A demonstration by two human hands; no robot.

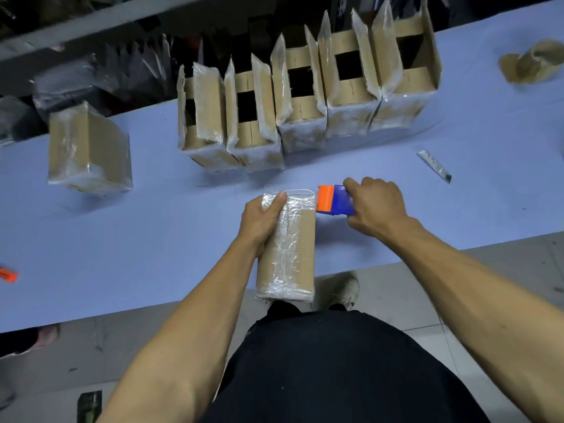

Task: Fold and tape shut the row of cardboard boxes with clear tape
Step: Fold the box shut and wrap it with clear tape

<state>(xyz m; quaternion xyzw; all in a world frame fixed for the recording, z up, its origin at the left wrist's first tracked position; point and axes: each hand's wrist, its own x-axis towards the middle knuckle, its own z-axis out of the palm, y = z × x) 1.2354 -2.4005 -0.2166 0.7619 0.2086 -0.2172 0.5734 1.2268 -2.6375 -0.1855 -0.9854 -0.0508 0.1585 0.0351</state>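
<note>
A closed cardboard box [288, 245], wrapped in shiny clear tape, lies lengthwise near the front edge of the pale blue table [152, 239], its near end reaching that edge. The left hand [262, 221] grips its far left corner, thumb pressed on the top face and fingers curled down the side. At the box's far right corner sits an orange-and-blue tape dispenser [334, 199], its orange end touching the box; the right hand [375, 206] wraps around the blue body with fingers curled tight. A strip of clear tape [290, 193] runs across the far end of the box toward the dispenser. Farther back on the table stands a row of five open boxes [305, 96], side by side and touching, long flaps upright and short flaps folded in, dark contents showing in the gaps. Well to the left of the row, one sealed box [88, 151] stands apart. To the right lie a small utility knife [435, 165] and, near the far right edge, a crumpled piece of brown paper [534, 62]. A small orange object [8, 274] peeks in at the left border.
</note>
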